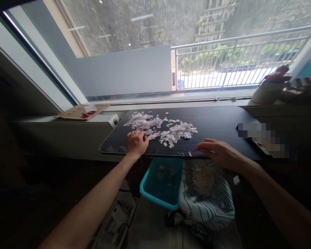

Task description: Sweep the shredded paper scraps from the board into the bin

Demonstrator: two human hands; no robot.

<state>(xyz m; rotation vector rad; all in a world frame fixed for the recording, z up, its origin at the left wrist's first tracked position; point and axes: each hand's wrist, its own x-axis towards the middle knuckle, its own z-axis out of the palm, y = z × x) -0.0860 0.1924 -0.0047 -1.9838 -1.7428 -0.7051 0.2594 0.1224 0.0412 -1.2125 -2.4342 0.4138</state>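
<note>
My left hand [137, 142] rests at the near edge of a pile of small paper pieces [142, 121] on the dark table [215, 121]. Its fingers are curled, and whatever may be in them is hidden. A second heap of whitish paper pieces [178, 132] lies to its right. Low over the table's front edge, my right hand [219, 152] pinches a thin purple strip-like tool [196, 150], its exact kind unclear. At the tool's left end is a small white paper piece [190, 154]; whether it is gripped I cannot tell.
Below the table's front edge stand a teal bin [159, 199] with some scraps inside and a striped cloth-lined container [207, 211] holding paper pieces. A phone-like blurred object [264, 140] lies at right. Red scissors [88, 113] rest on brown paper [72, 111] by the window.
</note>
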